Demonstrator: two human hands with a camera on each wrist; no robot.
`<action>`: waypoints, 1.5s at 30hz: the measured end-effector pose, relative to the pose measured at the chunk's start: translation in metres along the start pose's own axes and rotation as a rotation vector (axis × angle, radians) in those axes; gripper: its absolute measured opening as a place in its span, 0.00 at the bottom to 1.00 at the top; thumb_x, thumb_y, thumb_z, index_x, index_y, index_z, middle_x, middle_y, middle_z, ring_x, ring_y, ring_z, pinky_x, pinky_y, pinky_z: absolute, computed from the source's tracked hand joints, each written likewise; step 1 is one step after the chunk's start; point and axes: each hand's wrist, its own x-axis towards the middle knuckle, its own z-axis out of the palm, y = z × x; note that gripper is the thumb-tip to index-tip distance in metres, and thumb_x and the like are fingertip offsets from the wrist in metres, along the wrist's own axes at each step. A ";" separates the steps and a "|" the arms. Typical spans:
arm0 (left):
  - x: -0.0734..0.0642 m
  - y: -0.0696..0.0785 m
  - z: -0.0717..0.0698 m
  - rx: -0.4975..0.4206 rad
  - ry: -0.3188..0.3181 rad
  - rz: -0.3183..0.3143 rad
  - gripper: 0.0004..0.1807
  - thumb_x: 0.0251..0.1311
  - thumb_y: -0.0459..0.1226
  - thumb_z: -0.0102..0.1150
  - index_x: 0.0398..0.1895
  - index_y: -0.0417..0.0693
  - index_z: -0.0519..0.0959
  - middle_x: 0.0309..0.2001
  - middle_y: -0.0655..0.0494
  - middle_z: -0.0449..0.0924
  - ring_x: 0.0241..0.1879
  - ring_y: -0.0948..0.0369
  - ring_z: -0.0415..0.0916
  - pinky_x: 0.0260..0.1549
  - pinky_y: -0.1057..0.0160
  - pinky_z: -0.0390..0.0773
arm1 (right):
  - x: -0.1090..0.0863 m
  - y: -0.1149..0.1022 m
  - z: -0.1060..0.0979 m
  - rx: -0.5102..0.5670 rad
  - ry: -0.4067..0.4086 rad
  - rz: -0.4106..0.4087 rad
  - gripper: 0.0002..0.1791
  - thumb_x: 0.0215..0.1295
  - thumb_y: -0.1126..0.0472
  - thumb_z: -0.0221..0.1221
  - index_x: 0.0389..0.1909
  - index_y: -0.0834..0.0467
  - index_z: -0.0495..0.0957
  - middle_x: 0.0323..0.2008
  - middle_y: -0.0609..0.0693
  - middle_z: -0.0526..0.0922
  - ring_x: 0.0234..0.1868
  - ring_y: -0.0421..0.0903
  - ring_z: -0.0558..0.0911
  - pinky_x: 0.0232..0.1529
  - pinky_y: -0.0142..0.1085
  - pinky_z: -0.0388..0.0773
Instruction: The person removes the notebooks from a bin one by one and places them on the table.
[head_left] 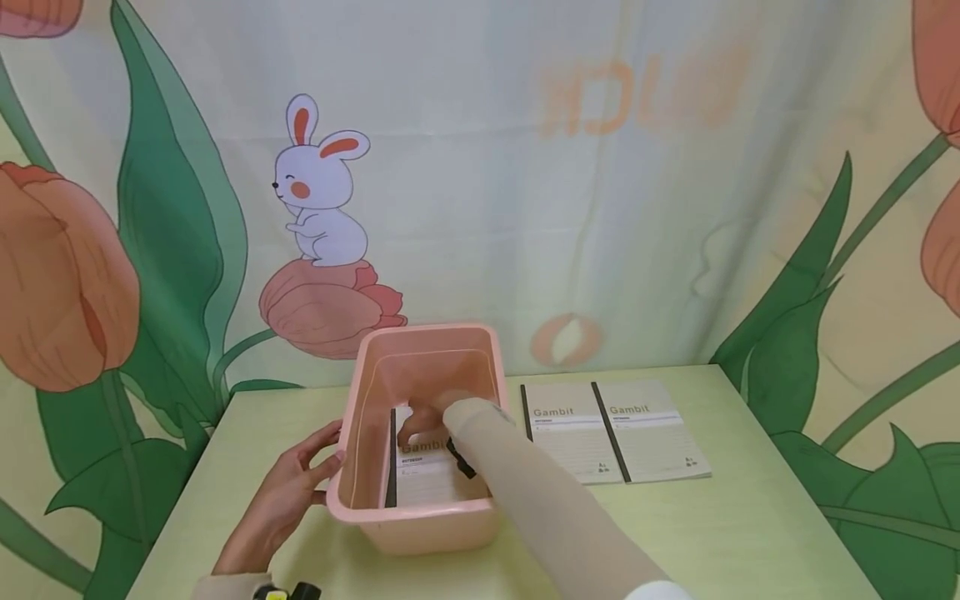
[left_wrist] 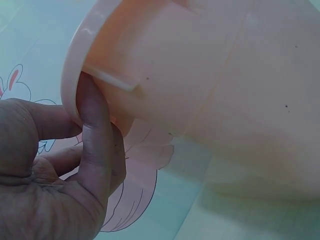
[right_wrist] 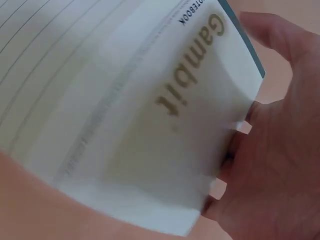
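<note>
A pink plastic tub stands on the table, with a Gambit notebook inside it. My left hand grips the tub's left rim, thumb and fingers on either side of the lip in the left wrist view. Reaching down into the tub, my right hand holds the notebook by its top end. In the right wrist view the fingers pass beneath the notebook's edge, and the thumb lies by the dark spine. The forearm covers part of the tub's right side.
Two more Gambit notebooks, one on the left and one on the right, lie side by side on the pale green table, right of the tub. Behind the table hangs a curtain printed with tulips and a rabbit.
</note>
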 end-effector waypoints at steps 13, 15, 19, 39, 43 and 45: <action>0.001 -0.001 0.002 0.002 0.010 -0.008 0.32 0.72 0.41 0.52 0.77 0.57 0.57 0.74 0.44 0.56 0.64 0.46 0.68 0.41 0.55 0.85 | 0.004 -0.021 -0.005 -0.065 0.053 0.381 0.31 0.39 0.28 0.71 0.45 0.34 0.76 0.39 0.33 0.76 0.46 0.34 0.73 0.52 0.33 0.74; 0.001 -0.002 0.002 -0.006 0.007 0.000 0.31 0.72 0.40 0.51 0.77 0.56 0.57 0.74 0.44 0.56 0.63 0.47 0.69 0.40 0.55 0.85 | 0.002 -0.030 -0.012 -0.090 0.094 0.482 0.33 0.41 0.30 0.71 0.48 0.37 0.74 0.42 0.36 0.75 0.48 0.36 0.73 0.55 0.36 0.74; 0.002 -0.002 0.000 -0.012 0.001 0.006 0.32 0.72 0.41 0.51 0.77 0.56 0.57 0.74 0.45 0.56 0.60 0.51 0.70 0.40 0.56 0.84 | -0.005 -0.055 -0.041 -0.222 0.132 0.410 0.32 0.53 0.31 0.63 0.58 0.39 0.73 0.51 0.39 0.80 0.54 0.39 0.77 0.61 0.39 0.73; 0.000 -0.004 0.003 -0.024 -0.003 -0.010 0.33 0.72 0.41 0.51 0.78 0.56 0.54 0.74 0.44 0.55 0.66 0.45 0.65 0.44 0.55 0.84 | -0.051 -0.115 -0.148 -0.604 0.621 0.299 0.37 0.50 0.20 0.50 0.45 0.46 0.74 0.36 0.42 0.77 0.40 0.43 0.72 0.48 0.46 0.65; 0.000 -0.003 0.002 -0.028 -0.009 -0.002 0.34 0.72 0.41 0.52 0.78 0.55 0.54 0.74 0.44 0.55 0.65 0.46 0.66 0.44 0.56 0.84 | -0.067 -0.126 -0.167 -0.591 0.761 0.280 0.36 0.48 0.20 0.52 0.39 0.48 0.74 0.32 0.43 0.75 0.37 0.44 0.71 0.47 0.47 0.63; 0.000 -0.003 0.002 -0.029 -0.011 0.001 0.34 0.72 0.42 0.52 0.78 0.55 0.54 0.74 0.44 0.55 0.65 0.46 0.66 0.44 0.56 0.84 | -0.077 -0.131 -0.176 -0.572 0.810 0.276 0.35 0.48 0.21 0.53 0.36 0.49 0.73 0.30 0.44 0.73 0.37 0.44 0.70 0.47 0.47 0.63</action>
